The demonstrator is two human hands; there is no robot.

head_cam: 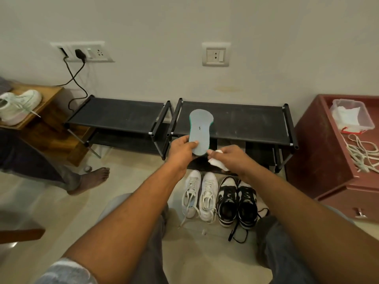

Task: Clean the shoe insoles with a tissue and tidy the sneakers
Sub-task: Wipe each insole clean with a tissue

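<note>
Two pairs of sneakers sit on the floor, a white pair [200, 194] left of a black-and-white pair [238, 201], before black shoe racks [246, 121]. Another white sneaker [18, 105] rests on a wooden stool [48, 95] far left. The left hand [182, 149] grips the heel of a grey, green-edged insole [200, 126] held above the racks; its small dark print is unreadable. The right hand [229, 158] curls round a white tissue [217, 163] beside that heel.

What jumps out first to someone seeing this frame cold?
A grey insole is held up at centre by the left hand, the right hand gripping a white tissue beside its heel. Below them, white sneakers and black-and-white sneakers sit side by side on the floor.
</note>
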